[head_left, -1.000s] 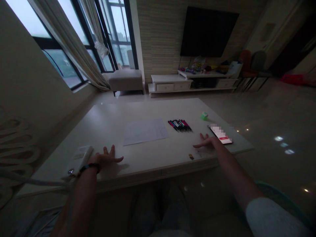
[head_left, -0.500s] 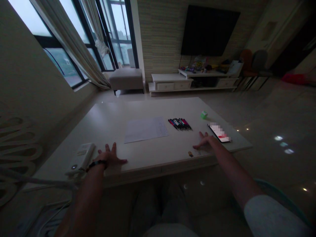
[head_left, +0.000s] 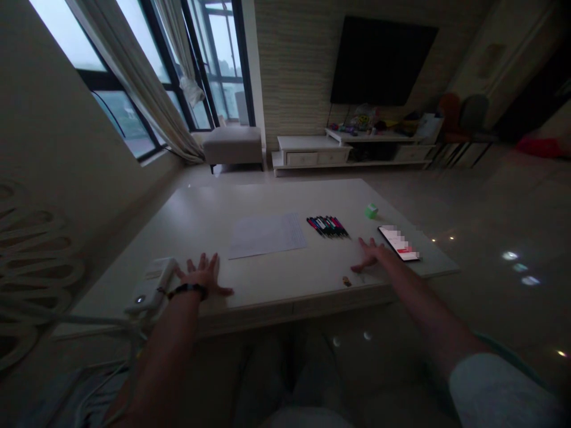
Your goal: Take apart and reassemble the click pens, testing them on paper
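My left hand (head_left: 203,278) rests on the white table (head_left: 267,285) near its front edge, fingers spread, holding nothing. A dark band circles that wrist. Just left of it lies a white box-like device (head_left: 154,284) with a round dark spot. My right hand (head_left: 371,254) is on the table's right part, fingers apart and bare of any object. Close to its thumb sits a small brown-yellow item (head_left: 347,281), too small to name. A phone (head_left: 400,244) with a lit screen lies right of this hand. Between and beyond the hands are a sheet of paper (head_left: 267,236) and a row of several pens (head_left: 328,227).
A small green-and-white cube (head_left: 371,210) stands near the table's far right side. Beyond the table are a grey ottoman (head_left: 234,145), a low white TV cabinet (head_left: 307,156) and a wall-mounted television (head_left: 383,59). A pale metal bar (head_left: 66,318) crosses the lower left.
My left hand has shifted slightly, its fingers now pointing more forward and nearer the white device. My right hand stays almost in place. The whole view has moved a little.
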The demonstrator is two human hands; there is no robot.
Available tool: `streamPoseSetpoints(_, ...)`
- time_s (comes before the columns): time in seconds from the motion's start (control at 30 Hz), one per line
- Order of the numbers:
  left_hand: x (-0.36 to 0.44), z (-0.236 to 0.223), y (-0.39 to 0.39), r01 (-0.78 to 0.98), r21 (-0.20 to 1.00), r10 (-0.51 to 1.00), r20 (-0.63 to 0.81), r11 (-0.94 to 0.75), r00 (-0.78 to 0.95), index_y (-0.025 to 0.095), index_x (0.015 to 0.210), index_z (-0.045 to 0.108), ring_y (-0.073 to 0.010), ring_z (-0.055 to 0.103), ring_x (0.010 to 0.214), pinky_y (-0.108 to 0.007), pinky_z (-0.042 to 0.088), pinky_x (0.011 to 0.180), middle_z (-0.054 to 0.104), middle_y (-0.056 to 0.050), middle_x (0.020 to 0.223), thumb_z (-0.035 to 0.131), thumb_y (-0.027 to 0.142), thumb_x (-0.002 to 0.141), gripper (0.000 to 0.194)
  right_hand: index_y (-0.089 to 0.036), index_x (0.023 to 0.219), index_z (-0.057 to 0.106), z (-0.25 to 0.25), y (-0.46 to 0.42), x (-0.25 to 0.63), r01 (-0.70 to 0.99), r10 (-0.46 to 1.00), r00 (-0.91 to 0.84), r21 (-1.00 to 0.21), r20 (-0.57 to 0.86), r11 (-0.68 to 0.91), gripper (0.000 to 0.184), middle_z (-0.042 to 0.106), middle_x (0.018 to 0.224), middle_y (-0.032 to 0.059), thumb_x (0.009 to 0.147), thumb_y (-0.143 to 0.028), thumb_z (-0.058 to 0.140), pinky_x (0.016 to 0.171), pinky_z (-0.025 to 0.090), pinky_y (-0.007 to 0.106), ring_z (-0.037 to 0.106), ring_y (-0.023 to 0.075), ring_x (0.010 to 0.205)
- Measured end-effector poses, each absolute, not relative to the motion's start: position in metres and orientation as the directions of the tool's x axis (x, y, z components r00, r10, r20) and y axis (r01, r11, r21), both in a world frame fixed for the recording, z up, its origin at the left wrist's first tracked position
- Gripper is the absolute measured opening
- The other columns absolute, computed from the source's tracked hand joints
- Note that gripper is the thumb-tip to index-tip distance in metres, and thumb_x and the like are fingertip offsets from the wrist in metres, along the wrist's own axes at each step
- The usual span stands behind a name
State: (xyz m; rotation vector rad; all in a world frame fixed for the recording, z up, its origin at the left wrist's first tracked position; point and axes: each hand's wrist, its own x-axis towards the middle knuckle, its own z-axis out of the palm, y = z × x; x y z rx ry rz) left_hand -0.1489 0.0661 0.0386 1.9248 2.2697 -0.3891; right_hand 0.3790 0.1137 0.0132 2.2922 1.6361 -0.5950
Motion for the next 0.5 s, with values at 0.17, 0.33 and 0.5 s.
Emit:
streamPoseSetpoints(0.17,-0.137,0.045,0.074,0.979,-0.183,0.953,-0.271,0.088,-0.136,0.03,0.14,0.013,-0.0499,-0.01,0.128,-0.074,-0.007,0.091,0.0,-0.006,0.149,0.063,0.073,0.032,0.127,-0.037,0.136,-0.018,0.008,0.115,0.384,0.947,0.797,0.274,0.009,-0.538,-0.32,0.145,-0.026,0.145,0.007,0.026,-0.075,0.068,0.096,0.007,0.069,-0.016,0.0454,0.129)
streamPoseSetpoints(0.33,-0.137,0.049,0.073,0.984,-0.152,0.954,-0.271,0.088,-0.127,0.032,0.14,0.01,-0.0501,-0.012,0.127,-0.074,-0.004,0.091,-0.004,-0.006,0.149,0.065,0.073,0.031,0.128,-0.039,0.137,-0.016,0.006,0.119,0.384,0.956,0.815,0.248,-0.003,-0.524,-0.293,0.146,-0.027,0.145,0.005,0.024,-0.074,0.069,0.097,0.006,0.069,-0.019,0.0448,0.128)
streamPoseSetpoints(0.5,-0.155,0.036,0.067,0.983,-0.045,0.936,-0.3,0.178,-0.183,0.031,0.141,0.004,-0.0531,-0.009,0.126,-0.076,0.007,0.089,-0.009,-0.009,0.149,0.062,0.076,0.031,0.132,-0.038,0.139,-0.008,0.003,0.122,0.387,0.955,0.825,0.234,-0.04,-0.515,-0.295,0.14,-0.025,0.146,0.0053,0.028,-0.074,0.068,0.097,0.008,0.068,-0.015,0.0456,0.129)
